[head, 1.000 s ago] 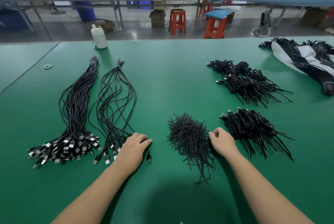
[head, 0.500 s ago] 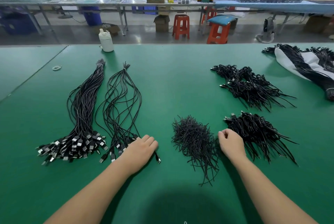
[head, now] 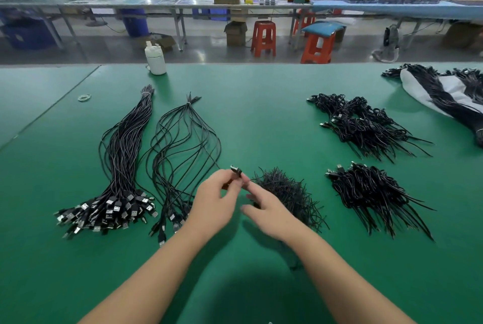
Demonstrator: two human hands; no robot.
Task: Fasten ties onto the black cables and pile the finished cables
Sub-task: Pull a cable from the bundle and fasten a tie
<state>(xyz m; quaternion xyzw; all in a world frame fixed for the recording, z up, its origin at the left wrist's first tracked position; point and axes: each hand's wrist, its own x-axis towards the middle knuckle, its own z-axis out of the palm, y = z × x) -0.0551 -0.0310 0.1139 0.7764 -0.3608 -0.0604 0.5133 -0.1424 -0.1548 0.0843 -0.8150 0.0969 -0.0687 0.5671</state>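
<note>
The left hand (head: 213, 203) pinches one cable's plug (head: 236, 170) clear of the loose cables (head: 183, 145), while the right hand (head: 269, 210), fingers loosely spread, reaches beside the tie pile (head: 285, 193), seemingly to help.

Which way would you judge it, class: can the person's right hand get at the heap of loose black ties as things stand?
Probably yes. The right hand hovers just left of the heap of ties, fingers loose and holding nothing, with nothing between them. The left hand pinches a cable plug off to the side.
</note>
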